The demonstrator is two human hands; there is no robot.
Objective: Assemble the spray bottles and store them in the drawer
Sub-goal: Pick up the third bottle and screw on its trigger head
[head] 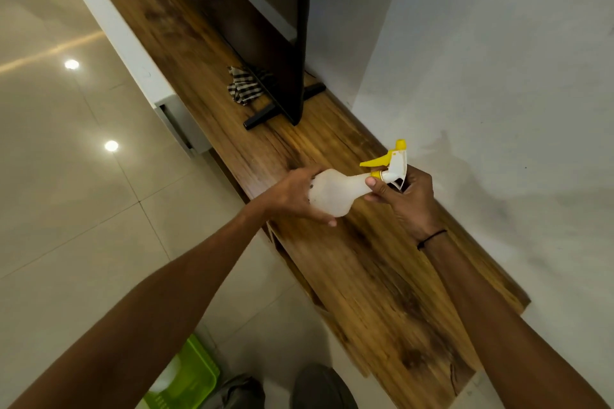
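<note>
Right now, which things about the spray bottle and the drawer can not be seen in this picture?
- Head view: whether the yellow collar is screwed tight; right hand fingers cover the neck.
- Bottle base and contents: left hand covers the base, and motion blur.
- Drawer interior: only its edge shows.
- Green basket: cut off by the bottom edge.

No text, label, brand, number or sign is showing legibly anywhere in the frame; every visible surface is appearing unmarked.

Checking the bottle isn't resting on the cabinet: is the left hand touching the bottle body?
Touching. The head view shows the left hand wrapped round the bottle body, thumb and fingers pressed against it.
</note>
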